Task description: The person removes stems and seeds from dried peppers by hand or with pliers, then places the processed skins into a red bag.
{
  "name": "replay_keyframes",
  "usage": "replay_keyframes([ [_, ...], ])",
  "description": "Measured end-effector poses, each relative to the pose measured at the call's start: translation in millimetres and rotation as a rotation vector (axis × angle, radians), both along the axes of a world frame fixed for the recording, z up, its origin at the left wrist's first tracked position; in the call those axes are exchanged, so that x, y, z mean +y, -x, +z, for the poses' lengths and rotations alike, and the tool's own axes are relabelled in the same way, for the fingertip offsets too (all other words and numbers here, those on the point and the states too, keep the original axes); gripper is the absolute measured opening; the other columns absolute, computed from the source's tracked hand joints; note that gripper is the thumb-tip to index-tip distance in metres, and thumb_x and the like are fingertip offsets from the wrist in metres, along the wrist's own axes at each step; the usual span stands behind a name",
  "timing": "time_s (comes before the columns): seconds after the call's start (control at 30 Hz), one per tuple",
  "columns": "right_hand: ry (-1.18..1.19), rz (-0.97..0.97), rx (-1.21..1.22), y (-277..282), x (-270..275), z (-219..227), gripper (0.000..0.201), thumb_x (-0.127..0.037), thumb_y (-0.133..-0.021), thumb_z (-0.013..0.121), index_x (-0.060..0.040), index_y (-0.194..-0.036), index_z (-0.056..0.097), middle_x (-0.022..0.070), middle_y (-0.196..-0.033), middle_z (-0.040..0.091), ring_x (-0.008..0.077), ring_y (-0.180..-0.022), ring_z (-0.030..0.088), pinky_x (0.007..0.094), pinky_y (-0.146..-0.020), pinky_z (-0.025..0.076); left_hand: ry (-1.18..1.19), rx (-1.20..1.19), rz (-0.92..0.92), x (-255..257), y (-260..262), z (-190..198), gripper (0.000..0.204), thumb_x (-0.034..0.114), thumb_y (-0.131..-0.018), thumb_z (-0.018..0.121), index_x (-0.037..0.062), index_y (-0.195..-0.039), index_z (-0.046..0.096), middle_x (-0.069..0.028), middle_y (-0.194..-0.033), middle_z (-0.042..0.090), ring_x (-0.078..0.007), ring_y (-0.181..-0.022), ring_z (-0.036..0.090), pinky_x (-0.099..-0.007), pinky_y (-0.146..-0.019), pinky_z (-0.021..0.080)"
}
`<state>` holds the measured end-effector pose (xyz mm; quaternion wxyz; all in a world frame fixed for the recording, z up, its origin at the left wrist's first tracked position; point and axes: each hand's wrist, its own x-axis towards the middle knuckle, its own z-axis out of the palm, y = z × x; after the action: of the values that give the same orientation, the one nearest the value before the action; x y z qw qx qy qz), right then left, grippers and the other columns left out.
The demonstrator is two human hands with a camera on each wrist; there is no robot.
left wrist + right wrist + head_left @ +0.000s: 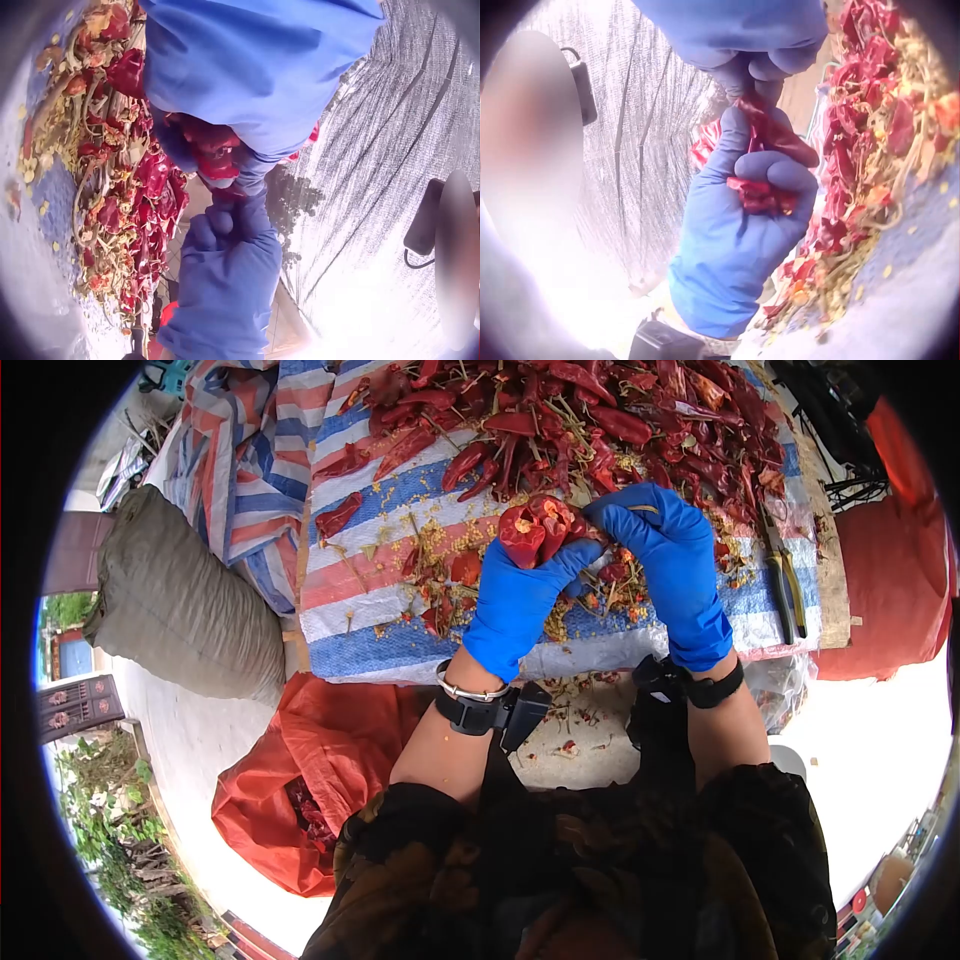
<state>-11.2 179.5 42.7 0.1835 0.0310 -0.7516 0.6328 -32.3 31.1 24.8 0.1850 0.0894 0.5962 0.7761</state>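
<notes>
Both hands wear blue gloves and meet just above the striped sheet. My left hand (530,585) grips several dried red chillies (540,530), with its fingers curled round them; their cut-looking, hollow ends stick out to the left. In the right wrist view, one chilli (776,139) lies across the left fingers, and a crumpled piece shows in the palm. My right hand (670,550) is bent inward, its thumb and fingertips pinching the tip of that chilli. A thin pale stem (642,508) shows at the right fingers.
A heap of dried chillies (620,430) covers the far part of the striped sheet (340,610), with seeds and stems scattered nearer. Yellow-and-black-handled cutters (785,585) lie at right. A full grey sack (190,600) stands left, an open red sack (300,760) below it.
</notes>
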Motion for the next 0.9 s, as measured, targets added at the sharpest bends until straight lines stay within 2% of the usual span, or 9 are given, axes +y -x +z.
replay_keyframes([
  [0.03,0.337,0.039,-0.154,-1.7,-2.4,1.2,0.009,-0.007,-0.082,0.059,-0.001,-0.087,0.064,0.0012,-0.063,0.054,0.0103,-0.057,0.05,0.0247,-0.057,0.041,0.013,0.017,-0.027,-1.5,-0.7,-0.6,0.026,0.012,-0.077,0.068,0.0033,-0.099,0.057,-0.0035,-0.084,0.06,-0.0087,-0.063,0.056,-0.0221,-0.05,0.045],
  [0.23,0.899,0.274,-0.448,-6.6,-0.8,1.9,0.019,-0.015,-0.088,0.052,-0.001,-0.084,0.064,-0.0048,-0.053,0.039,0.0042,-0.046,0.03,0.0201,-0.044,0.026,-0.195,0.064,0.033,3.0,-6.1,-6.6,0.024,0.01,-0.078,0.068,0.0048,-0.098,0.055,-0.0015,-0.083,0.059,-0.0078,-0.07,0.055,-0.0222,-0.056,0.047],
  [0.33,1.193,0.407,-0.431,-5.4,-0.7,-10.8,0.017,-0.016,-0.087,0.053,-0.0013,-0.09,0.061,-0.0045,-0.06,0.045,0.0028,-0.049,0.031,0.0188,-0.045,0.022,-0.217,0.059,0.027,2.4,-7.5,-7.5,0.028,0.009,-0.078,0.067,0.0048,-0.101,0.053,-0.0019,-0.087,0.059,-0.0079,-0.074,0.056,-0.0222,-0.057,0.048],
  [0.47,0.691,0.1,-0.36,-5.7,-4.9,-4.3,0.014,-0.015,-0.084,0.06,-0.003,-0.077,0.061,-0.0015,-0.059,0.048,0.0058,-0.048,0.039,0.0211,-0.045,0.031,-0.118,0.0,0.047,3.1,-5.1,-7.8,0.034,0.009,-0.075,0.07,0.0037,-0.104,0.052,-0.0028,-0.092,0.06,-0.0094,-0.078,0.057,-0.0241,-0.063,0.049],
  [0.53,0.075,-0.181,-0.01,-5.2,-11.0,-7.0,0.013,-0.013,-0.08,0.064,-0.002,-0.074,0.06,0.003,-0.065,0.055,0.0092,-0.054,0.048,0.024,-0.049,0.038,0.077,0.277,0.015,6.1,-5.1,-8.3,0.039,0.012,-0.072,0.074,0.0028,-0.103,0.053,-0.0033,-0.094,0.061,-0.0112,-0.081,0.058,-0.0259,-0.07,0.049],
  [0.57,-0.269,-0.176,0.037,-7.6,-5.9,-3.0,0.012,-0.011,-0.078,0.065,-0.0007,-0.074,0.061,0.0063,-0.067,0.058,0.012,-0.06,0.053,0.0261,-0.055,0.043,0.058,0.2,0.004,6.2,-4.8,-9.7,0.042,0.014,-0.068,0.077,0.0029,-0.101,0.055,-0.0036,-0.092,0.061,-0.0122,-0.083,0.057,-0.0267,-0.075,0.048],
  [0.7,-0.1,-0.065,-0.026,-7.1,1.8,-7.0,0.01,-0.009,-0.078,0.063,0.0001,-0.075,0.061,0.0051,-0.067,0.058,0.0111,-0.061,0.053,0.0268,-0.056,0.043,0.181,0.165,0.025,5.3,-2.2,-1.5,0.038,0.015,-0.069,0.077,0.0033,-0.098,0.056,-0.0039,-0.091,0.062,-0.0119,-0.083,0.057,-0.0261,-0.073,0.048],
  [0.77,0.257,0.056,-0.275,-7.9,3.9,1.2,0.011,-0.01,-0.08,0.059,-0.0006,-0.075,0.062,0.0027,-0.065,0.057,0.0101,-0.06,0.052,0.025,-0.056,0.042,0.25,0.264,-0.044,0.3,-0.7,-0.8,0.035,0.016,-0.07,0.076,0.0033,-0.097,0.057,-0.0036,-0.089,0.062,-0.0115,-0.08,0.057,-0.0259,-0.07,0.048],
  [0.9,0.479,0.086,-0.461,-9.2,8.2,3.7,0.014,-0.013,-0.082,0.056,-0.0024,-0.076,0.063,0.0,-0.062,0.054,0.0078,-0.057,0.048,0.0228,-0.052,0.037,0.167,0.228,-0.071,-2.8,-3.0,-4.2,0.031,0.017,-0.072,0.074,0.0034,-0.095,0.058,-0.0026,-0.086,0.061,-0.011,-0.077,0.057,-0.0258,-0.066,0.047],
])
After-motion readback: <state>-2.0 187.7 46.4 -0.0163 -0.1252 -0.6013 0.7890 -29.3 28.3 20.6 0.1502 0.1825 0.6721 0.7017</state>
